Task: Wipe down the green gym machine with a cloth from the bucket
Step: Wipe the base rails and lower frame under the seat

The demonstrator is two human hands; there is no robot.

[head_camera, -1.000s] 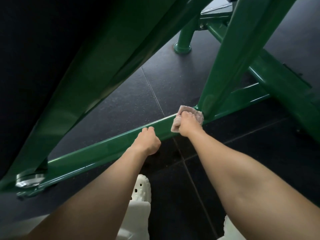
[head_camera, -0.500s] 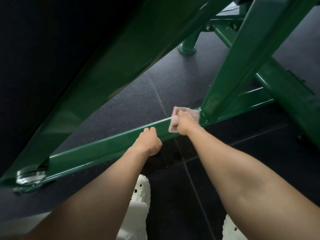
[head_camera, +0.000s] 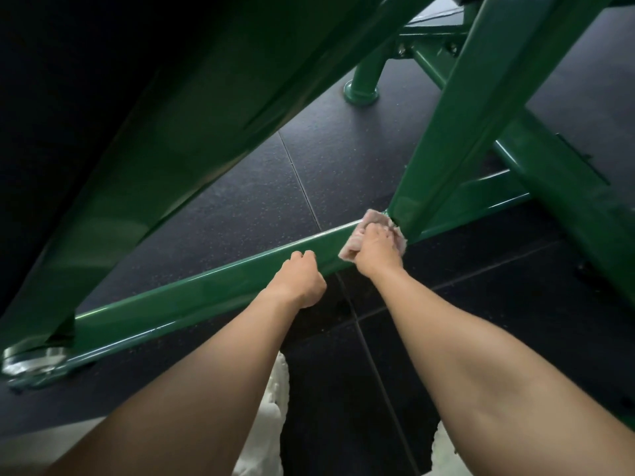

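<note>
The green gym machine (head_camera: 192, 297) fills the view: a low floor bar runs from lower left to centre right, where a slanted post (head_camera: 457, 132) joins it. My right hand (head_camera: 376, 249) grips a pale pink cloth (head_camera: 372, 219) and presses it on the bar right at the foot of that post. My left hand (head_camera: 300, 278) rests on the same bar a little to the left, its fingers curled over the top edge. No bucket is in view.
A wide green beam (head_camera: 178, 139) slants overhead on the left. A round foot (head_camera: 360, 94) stands on the dark rubber floor tiles (head_camera: 261, 201) behind. A metal pivot (head_camera: 31, 364) sits at the bar's left end. My white shoes (head_camera: 271, 424) are below.
My right hand slid the cloth a short way left along the bar and then back right against the post's foot. My left hand stayed on the bar.
</note>
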